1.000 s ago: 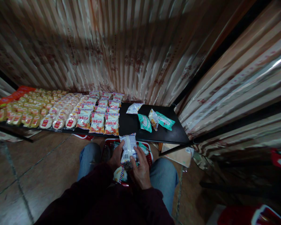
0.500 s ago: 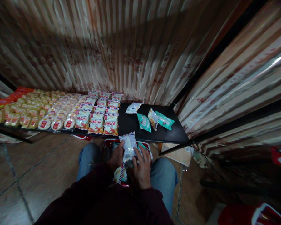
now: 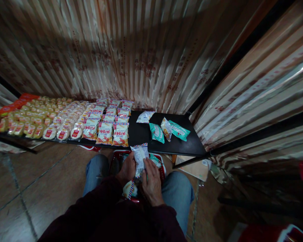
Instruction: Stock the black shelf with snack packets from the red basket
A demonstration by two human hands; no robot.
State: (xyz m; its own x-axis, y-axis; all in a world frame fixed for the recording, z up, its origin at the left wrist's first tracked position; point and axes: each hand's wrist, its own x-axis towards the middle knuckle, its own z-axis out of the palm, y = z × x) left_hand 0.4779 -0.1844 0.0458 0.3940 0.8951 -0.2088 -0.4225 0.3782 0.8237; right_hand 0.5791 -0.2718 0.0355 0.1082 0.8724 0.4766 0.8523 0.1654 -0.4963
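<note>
Between my two hands is a white snack bag (image 3: 140, 156) with striped ends, its printed back turned up. My left hand (image 3: 128, 169) grips its left edge, and my right hand (image 3: 153, 183) holds it from the right. Below them a red-rimmed basket (image 3: 163, 168) sits between my knees. Inside it are more bags, among them a white snack bag with a striped end (image 3: 128, 190) and a green packet (image 3: 155, 160), partly hidden by my hands.
A black shelf (image 3: 138, 134) runs across in front. On it stand rows of upright snack bags (image 3: 105, 132), round wrapped cakes (image 3: 63, 133) and small yellow packs (image 3: 30, 129). To the right lie loose green packets (image 3: 156, 132) and white bags (image 3: 145, 117). Black metal bars (image 3: 207, 154) edge the shelf.
The bag in my hands has tilted slightly, and my fingers have closed further around it. The shelf goods lie as before; the view has shifted slightly.
</note>
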